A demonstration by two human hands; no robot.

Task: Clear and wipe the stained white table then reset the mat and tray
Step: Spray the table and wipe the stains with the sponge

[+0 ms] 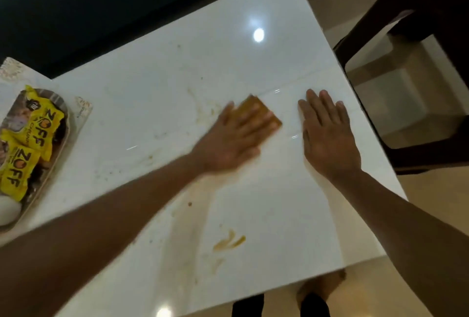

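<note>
One orange cloth lies flat under the left hand's fingers.

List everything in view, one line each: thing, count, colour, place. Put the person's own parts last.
table: one, glossy white, fills the middle
stains: several, yellow-brown, biggest smear near the front edge
sponge: one, orange-brown, under the left hand at mid-table
tray: one, beige rim, far left
snack packets: at least two, yellow, in the tray
mat: one, pale patterned, under the tray
chair: one, dark brown, right of the table
left hand: one, flat, presses the sponge
right hand: one, flat on the table
</note>
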